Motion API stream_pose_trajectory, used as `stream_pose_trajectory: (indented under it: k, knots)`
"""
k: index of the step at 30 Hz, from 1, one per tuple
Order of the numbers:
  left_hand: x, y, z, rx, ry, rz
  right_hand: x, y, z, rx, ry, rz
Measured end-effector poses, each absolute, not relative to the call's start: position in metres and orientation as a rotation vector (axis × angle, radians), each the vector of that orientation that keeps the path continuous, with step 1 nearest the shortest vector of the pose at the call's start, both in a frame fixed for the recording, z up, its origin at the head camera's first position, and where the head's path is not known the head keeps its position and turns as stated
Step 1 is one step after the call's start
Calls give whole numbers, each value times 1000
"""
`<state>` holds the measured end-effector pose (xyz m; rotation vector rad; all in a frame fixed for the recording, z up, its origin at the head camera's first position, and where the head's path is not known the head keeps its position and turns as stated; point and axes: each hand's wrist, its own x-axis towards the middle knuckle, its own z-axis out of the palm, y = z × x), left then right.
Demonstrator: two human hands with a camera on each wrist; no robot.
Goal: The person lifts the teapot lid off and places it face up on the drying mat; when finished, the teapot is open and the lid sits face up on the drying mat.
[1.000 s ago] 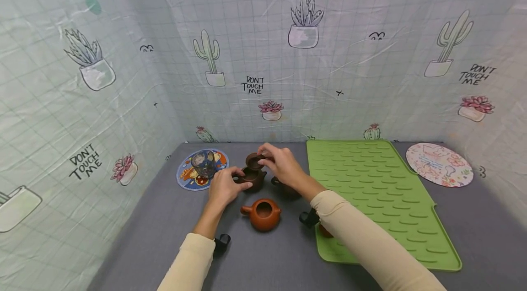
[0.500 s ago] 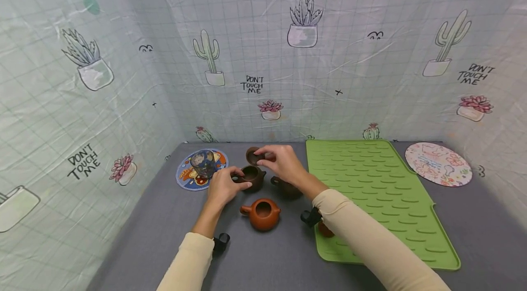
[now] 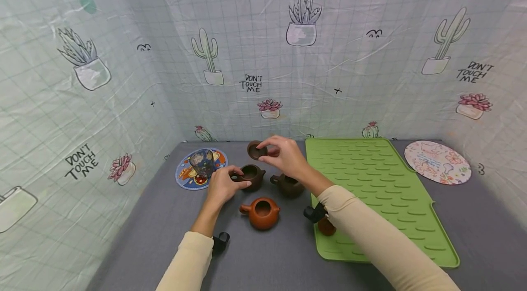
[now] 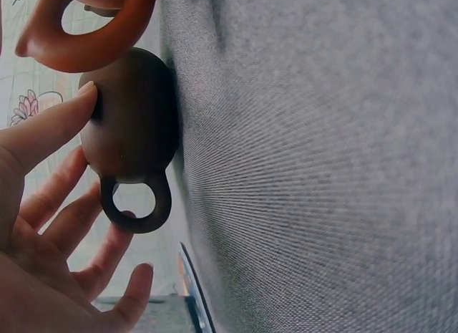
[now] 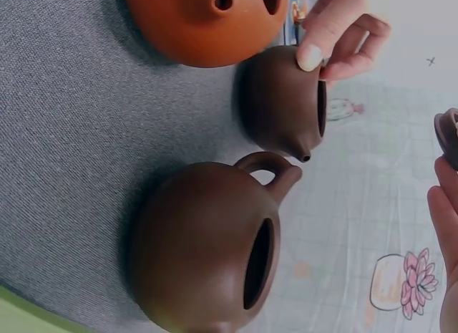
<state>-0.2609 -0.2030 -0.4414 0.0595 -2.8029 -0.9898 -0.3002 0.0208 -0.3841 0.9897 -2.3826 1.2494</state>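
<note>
A: So we've got three little clay teapots on the grey desk (image 3: 144,236). Our left hand (image 3: 222,185) curls round the far-left dark teapot (image 3: 251,176), steadying it, we reckon.

B: Yep, and our right hand (image 3: 288,158) pinches its lid (image 3: 256,149) up above it, clear of the rim. The other dark teapot (image 3: 288,185) and the orange teapot (image 3: 261,212) sit lidless nearby.

Bright even light, soft shadows, wide-angle edge distortion, blurry wrist close-ups
</note>
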Motion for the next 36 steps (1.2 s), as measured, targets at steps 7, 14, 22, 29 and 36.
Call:
stream_pose_trajectory:
  k: [7, 14, 22, 29, 36]
  knots:
    - [-261, -203, -443, 71, -2799, -1000, -299, 25, -379, 997, -2376, 1242]
    - [-260, -204, -443, 79, -2799, -1016, -297, 32, -375, 974, -2370, 1291]
    - [-262, -204, -442, 109, -2819, -1002, -299, 49, -370, 945, -2337, 1291]
    - [-263, -206, -439, 108, -2819, -1017, -299, 67, -366, 920, -2308, 1335]
    - [-264, -205, -439, 116, -2832, -1031, -298, 80, -361, 896, -2284, 1367]
